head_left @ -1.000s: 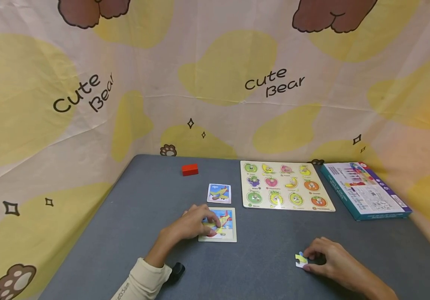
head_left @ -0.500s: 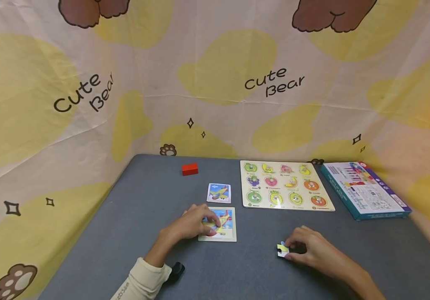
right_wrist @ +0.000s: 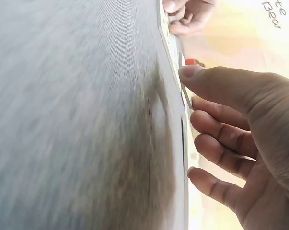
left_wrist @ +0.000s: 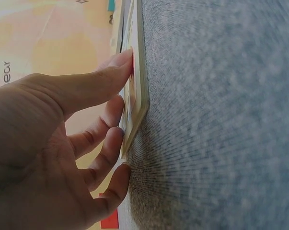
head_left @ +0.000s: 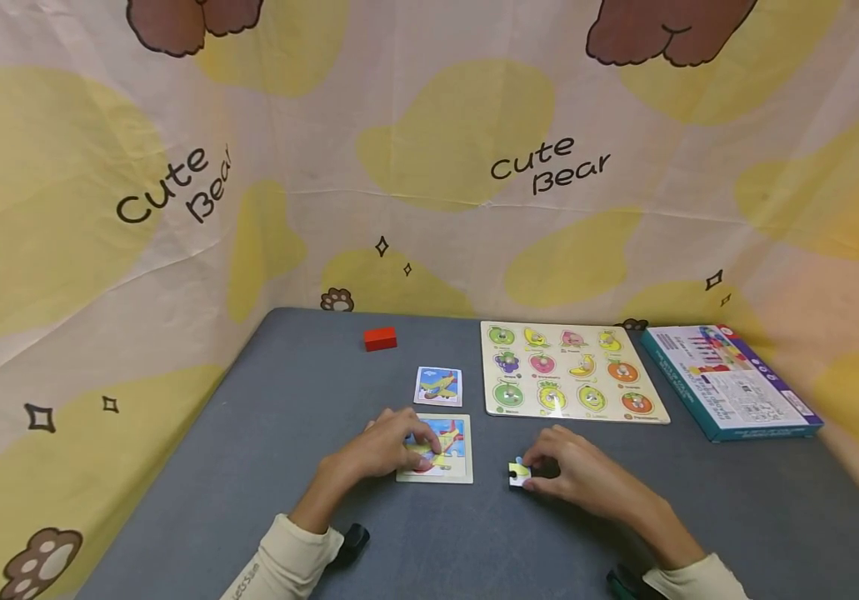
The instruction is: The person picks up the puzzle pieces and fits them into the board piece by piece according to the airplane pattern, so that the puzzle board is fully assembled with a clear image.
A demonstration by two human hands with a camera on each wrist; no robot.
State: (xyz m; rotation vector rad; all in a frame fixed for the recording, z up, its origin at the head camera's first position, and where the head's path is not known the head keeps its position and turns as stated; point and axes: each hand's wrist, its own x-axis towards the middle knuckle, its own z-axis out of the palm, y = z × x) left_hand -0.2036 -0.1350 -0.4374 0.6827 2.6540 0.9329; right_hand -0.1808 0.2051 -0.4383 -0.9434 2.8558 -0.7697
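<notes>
My left hand (head_left: 382,443) rests on a small framed jigsaw puzzle (head_left: 460,440) with an airplane picture. In the left wrist view, the thumb (left_wrist: 113,72) presses on the puzzle's face while the bent fingers touch it near the edge. Part of the picture is covered by this hand. To the right, my right hand (head_left: 582,473) pinches a small yellow-and-white jigsaw piece (head_left: 519,473) between thumb and fingers, apart from the puzzle. The right wrist view shows that piece edge-on as a thin strip. Behind the puzzle lies an airplane picture card (head_left: 438,387).
A red block (head_left: 380,339) sits near the back left of the dark grey table (head_left: 309,367). A fruit-picture board (head_left: 575,372) lies at the back, with a teal-edged flat box (head_left: 731,382) to its right. A patterned cloth (head_left: 436,167) hangs behind the table.
My right hand has moved left and slightly away from me, carrying the jigsaw piece closer to the puzzle. The left hand has stayed in place.
</notes>
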